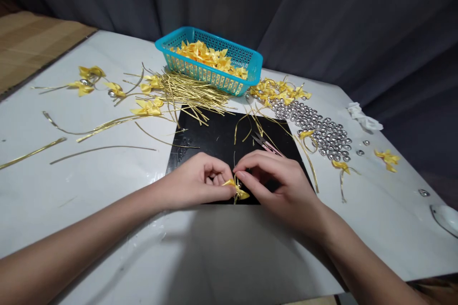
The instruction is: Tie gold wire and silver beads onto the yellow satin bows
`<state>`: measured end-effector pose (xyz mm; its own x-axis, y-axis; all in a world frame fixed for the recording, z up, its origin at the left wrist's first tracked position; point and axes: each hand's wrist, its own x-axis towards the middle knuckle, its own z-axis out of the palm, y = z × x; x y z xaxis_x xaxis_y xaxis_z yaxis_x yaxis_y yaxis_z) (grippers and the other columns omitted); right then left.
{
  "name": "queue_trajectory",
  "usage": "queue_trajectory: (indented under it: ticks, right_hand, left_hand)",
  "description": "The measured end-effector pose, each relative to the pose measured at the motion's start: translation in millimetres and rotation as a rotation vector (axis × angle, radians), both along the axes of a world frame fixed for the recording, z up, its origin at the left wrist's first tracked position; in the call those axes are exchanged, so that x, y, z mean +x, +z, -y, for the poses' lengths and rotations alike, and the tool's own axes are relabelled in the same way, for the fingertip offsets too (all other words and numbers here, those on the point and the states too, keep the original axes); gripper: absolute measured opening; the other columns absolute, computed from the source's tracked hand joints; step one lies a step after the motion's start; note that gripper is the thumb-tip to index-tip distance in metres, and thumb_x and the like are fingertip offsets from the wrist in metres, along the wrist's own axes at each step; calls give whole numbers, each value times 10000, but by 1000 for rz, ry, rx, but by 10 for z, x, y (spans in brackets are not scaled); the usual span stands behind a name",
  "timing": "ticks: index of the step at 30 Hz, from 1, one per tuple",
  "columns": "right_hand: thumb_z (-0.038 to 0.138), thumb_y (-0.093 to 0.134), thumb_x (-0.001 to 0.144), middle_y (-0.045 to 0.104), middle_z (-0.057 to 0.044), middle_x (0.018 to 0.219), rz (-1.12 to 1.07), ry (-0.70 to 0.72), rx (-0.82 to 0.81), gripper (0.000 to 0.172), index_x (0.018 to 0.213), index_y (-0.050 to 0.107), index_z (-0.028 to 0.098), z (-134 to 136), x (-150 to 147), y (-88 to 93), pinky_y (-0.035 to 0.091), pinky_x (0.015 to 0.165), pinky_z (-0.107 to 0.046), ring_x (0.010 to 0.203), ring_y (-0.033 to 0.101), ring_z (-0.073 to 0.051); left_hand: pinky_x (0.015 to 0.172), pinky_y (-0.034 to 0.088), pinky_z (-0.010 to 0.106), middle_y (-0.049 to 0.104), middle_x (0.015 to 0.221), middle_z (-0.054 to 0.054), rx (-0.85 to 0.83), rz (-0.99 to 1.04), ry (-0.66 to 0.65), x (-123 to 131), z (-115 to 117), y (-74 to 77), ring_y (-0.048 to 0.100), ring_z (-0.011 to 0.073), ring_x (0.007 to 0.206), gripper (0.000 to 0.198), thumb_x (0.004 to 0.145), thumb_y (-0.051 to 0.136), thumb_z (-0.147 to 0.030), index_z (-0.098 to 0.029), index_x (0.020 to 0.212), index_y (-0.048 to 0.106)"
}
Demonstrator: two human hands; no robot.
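Over the front of a black mat [211, 128], my left hand [203, 178] pinches a small yellow ribbon bow [242, 194] between thumb and curled fingers. A thin gold cord [235, 180] runs up from the bow. My right hand [275, 176] closes thumb and forefinger on this cord, just right of the left fingertips. The bow's centre is partly covered by the left thumb. Pink-handled scissors [268, 145] lie on the mat behind my right hand, their dark blades pointing away.
A turquoise basket [211, 74] of yellow bows stands at the back. Before it lies a heap of gold cords [193, 93]. Silver heart-shaped beads [318, 128] spread at the right. More ribbon bows [148, 106] lie around the white table [107, 181]. A white object [445, 218] sits at the right edge.
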<state>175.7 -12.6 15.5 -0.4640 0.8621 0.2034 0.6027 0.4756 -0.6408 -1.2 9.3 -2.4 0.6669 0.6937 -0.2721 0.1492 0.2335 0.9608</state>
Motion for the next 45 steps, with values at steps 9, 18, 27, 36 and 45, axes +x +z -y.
queue_trajectory:
  ticks: [9, 18, 27, 36, 45]
  right_hand:
    - [241, 492, 858, 520, 7, 645, -149, -65, -443, 151, 776, 583, 152, 4, -19, 60, 305, 440, -177, 505, 422, -60]
    - [323, 526, 835, 371, 81, 444, -393, -242, -920, 193, 772, 537, 140, 18, -77, 46, 268, 399, -147, 380, 300, -32]
    - [335, 501, 878, 336, 77, 522, -376, -236, -651, 187, 804, 515, 164, 9, -34, 52, 204, 386, -161, 432, 286, -36]
    - [313, 452, 904, 349, 64, 553, -267, -193, -497, 177, 820, 509, 168, -14, 7, 68, 228, 401, -185, 444, 310, -52]
    - [215, 463, 887, 483, 16, 672, -77, -108, -173, 128, 800, 537, 158, -15, 15, 42, 331, 500, -178, 559, 412, -64]
  left_hand:
    - [429, 208, 188, 336, 478, -83, 32, -28, -60, -16, 7, -24, 264, 53, 459, 208, 704, 615, -234, -149, 551, 504]
    - [426, 220, 173, 357, 482, -85, 30, -41, -83, -28, -1, -27, 286, 48, 467, 164, 701, 633, -229, -131, 607, 540]
    - [468, 338, 158, 520, 532, -44, 13, -6, 114, -21, -37, -47, 448, 56, 494, 181, 724, 634, -280, -124, 648, 582]
    - [476, 338, 154, 508, 532, -50, 26, 25, 178, -24, -38, -79, 455, 52, 497, 195, 730, 637, -302, -125, 672, 584]
    - [440, 252, 157, 400, 514, -81, 32, -29, -37, -7, 25, -28, 313, 35, 476, 183, 741, 608, -247, -115, 633, 541]
